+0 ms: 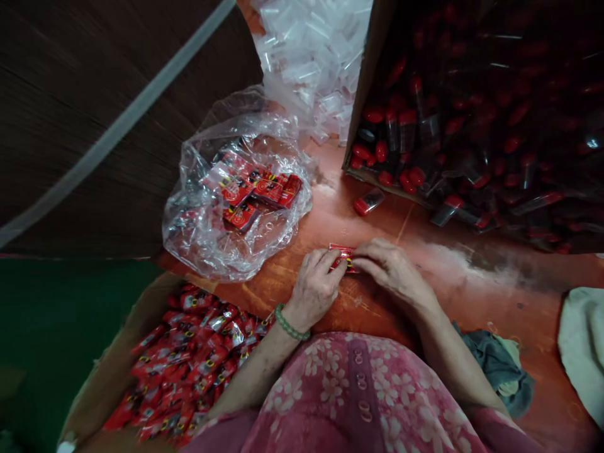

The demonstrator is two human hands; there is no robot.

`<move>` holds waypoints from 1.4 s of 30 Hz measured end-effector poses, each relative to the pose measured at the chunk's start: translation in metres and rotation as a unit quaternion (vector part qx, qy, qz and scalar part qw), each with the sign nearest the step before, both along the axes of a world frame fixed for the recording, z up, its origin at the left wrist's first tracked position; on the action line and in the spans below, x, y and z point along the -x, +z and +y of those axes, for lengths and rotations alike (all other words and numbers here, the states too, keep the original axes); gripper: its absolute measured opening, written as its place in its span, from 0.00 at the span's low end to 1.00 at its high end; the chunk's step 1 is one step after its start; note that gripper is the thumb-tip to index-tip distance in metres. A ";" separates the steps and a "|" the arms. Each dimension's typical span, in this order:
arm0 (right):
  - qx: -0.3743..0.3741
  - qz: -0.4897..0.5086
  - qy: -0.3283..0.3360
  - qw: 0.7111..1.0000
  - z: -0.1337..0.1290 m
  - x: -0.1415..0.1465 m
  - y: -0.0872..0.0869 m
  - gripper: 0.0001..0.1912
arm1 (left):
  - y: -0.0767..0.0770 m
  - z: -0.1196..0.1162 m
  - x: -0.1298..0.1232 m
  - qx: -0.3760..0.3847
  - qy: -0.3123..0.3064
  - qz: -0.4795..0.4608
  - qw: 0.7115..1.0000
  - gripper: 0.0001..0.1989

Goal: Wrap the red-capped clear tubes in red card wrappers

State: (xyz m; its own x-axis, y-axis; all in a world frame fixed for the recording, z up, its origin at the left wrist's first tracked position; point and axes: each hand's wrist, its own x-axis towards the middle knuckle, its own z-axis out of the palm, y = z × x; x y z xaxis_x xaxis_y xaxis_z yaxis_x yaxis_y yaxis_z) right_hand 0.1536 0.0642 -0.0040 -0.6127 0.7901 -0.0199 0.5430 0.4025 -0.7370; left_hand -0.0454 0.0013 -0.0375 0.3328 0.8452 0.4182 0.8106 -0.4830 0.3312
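Red and small, a packet [350, 260] is held on the desk [330, 182], grasped by the fingertips of the left hand [315, 286] and the right hand [395, 270]. This piece appears unfinished. Many red packets [198, 352] are already heaped in the carton [111, 349]; red cards [238, 189] in the plastic bag [202, 251] and red-capped containers [406, 129] in the large box [364, 82] are seemingly left unused.

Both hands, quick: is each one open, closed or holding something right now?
Left hand: fingers bent, touching the red packet; whether gripping cannot be told.
Right hand: fingers bent at the packet's right end; grip cannot be told.
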 end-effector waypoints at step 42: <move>0.054 0.007 -0.100 0.993 -0.017 -0.022 0.002 0.17 | 0.017 0.029 0.015 0.204 0.018 -0.224 0.953 0.09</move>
State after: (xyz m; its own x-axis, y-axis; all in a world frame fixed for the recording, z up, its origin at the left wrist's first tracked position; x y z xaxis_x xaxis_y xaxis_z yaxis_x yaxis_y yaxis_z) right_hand 0.1757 0.0474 -0.0016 -0.4440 0.8900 -0.1039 0.5931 0.2050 -0.7786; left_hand -0.0599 0.0301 -0.0203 0.1651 0.9754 0.1458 0.5578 -0.2143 0.8018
